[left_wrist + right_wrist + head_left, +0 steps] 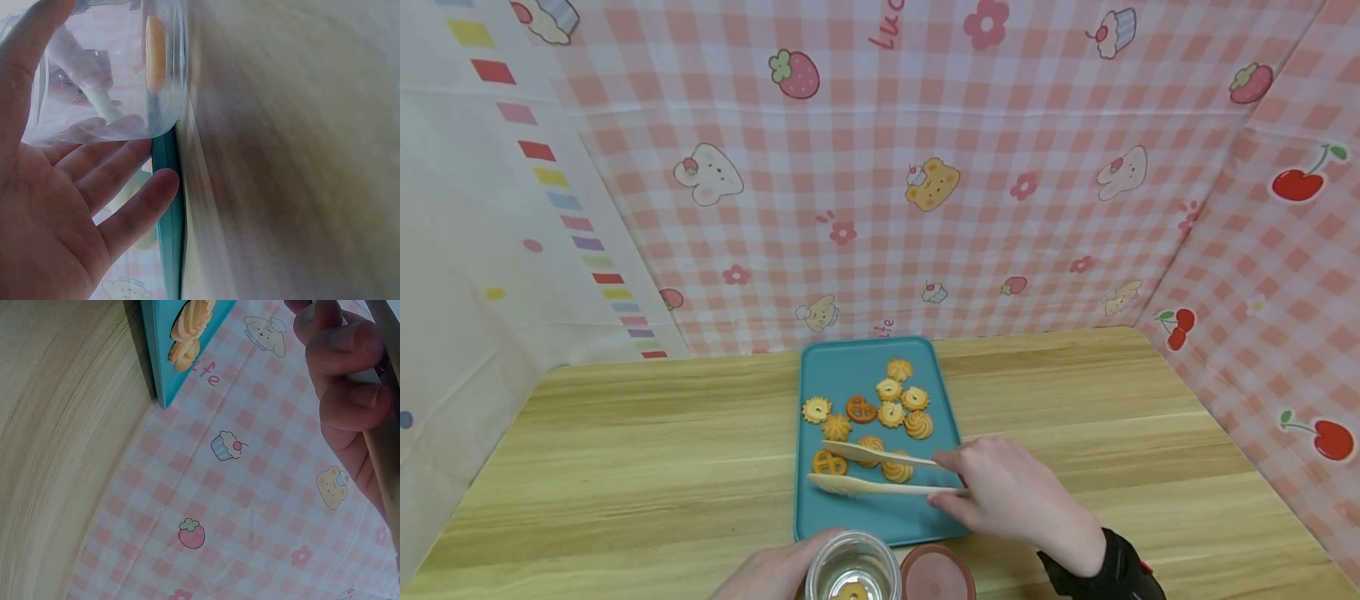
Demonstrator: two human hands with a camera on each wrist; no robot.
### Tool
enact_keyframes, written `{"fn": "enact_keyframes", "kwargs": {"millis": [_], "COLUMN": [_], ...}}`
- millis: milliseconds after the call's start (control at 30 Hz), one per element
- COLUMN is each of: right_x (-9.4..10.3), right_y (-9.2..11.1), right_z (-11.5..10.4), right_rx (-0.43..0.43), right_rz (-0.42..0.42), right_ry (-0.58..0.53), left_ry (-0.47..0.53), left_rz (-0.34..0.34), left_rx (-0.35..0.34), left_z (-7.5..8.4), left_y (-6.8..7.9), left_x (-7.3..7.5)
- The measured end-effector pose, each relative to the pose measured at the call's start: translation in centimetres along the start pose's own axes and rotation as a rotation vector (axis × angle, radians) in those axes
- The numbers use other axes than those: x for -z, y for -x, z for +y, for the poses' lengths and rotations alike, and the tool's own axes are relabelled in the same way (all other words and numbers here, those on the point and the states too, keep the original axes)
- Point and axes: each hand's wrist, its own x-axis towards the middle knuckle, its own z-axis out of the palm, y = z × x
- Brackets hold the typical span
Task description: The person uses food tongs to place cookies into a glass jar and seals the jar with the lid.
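My right hand (1007,492) holds a pair of wooden tongs (887,489) over the blue tray (917,525). The tong arms stand apart, and between their tips shows a pretzel (830,463) on the tray; whether they touch it I cannot tell. Two swirled cookies lie partly under the upper arm. At the tray's near edge, my left hand (775,571) holds a clear jar (853,546), thumb on one side and fingers on the other in the left wrist view. A golden piece (155,56) lies at the jar's bottom.
Beside the jar lies a reddish-brown round lid (937,575). Farther up the tray are a darker pretzel (861,409), several flower-shaped cookies (891,414) and a swirled cookie (919,425). Behind the wooden table (662,450) hangs a pink checked cloth (850,167).
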Motion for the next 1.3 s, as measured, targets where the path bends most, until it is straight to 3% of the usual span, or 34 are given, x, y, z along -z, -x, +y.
{"fn": "enact_keyframes", "kwargs": {"millis": [533, 933, 1300], "right_x": [0.1, 1.0, 0.4], "right_y": [0.0, 0.5, 0.2], "right_z": [0.2, 0.3, 0.2], "right_rx": [-0.001, -0.014, -0.021], "right_rz": [-0.021, -0.052, -0.056], "right_ry": [-0.031, -0.086, -0.017], "left_ry": [0.004, 0.042, 0.010], "left_rz": [0.002, -0.002, 0.002], "left_rx": [-0.014, 0.015, -0.002], "left_z": [-0.1, 0.2, 0.0], "left_y": [0.0, 0.0, 0.1], "left_x": [0.0, 0.0, 0.1]}}
